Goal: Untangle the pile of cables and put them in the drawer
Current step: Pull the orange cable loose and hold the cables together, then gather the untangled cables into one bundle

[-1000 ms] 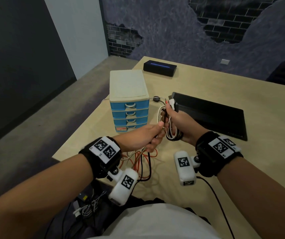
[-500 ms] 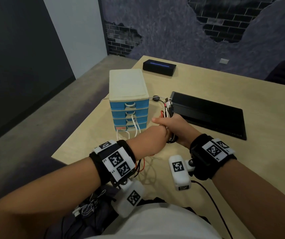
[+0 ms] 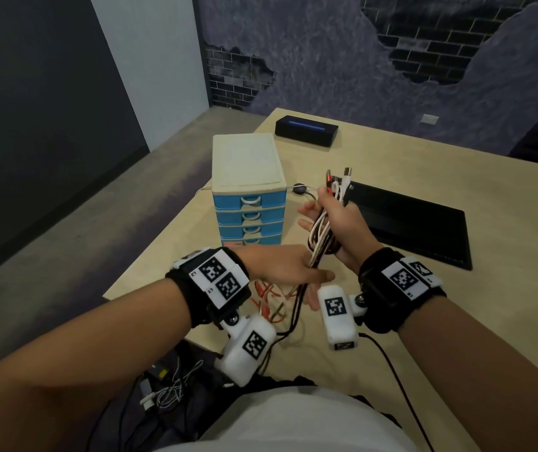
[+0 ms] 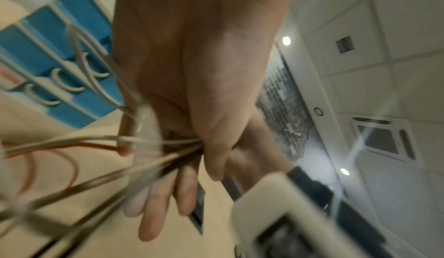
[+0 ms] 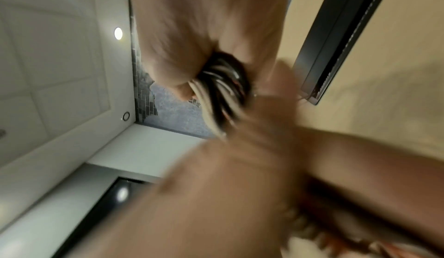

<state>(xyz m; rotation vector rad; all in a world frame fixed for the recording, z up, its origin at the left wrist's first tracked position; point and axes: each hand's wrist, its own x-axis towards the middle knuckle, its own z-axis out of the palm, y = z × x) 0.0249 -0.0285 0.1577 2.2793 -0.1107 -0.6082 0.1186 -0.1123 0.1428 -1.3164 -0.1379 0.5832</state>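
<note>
With the right hand (image 3: 336, 220) clamped on the coiled cables (image 3: 321, 234) and the left hand (image 3: 288, 267) gripping their tails just below, tugging could tighten a knot

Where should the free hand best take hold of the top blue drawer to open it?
By the white loop handle at the middle of the top drawer, from the front with a finger hooked through; the drawer unit faces the person and the front looks otherwise flat.
</note>
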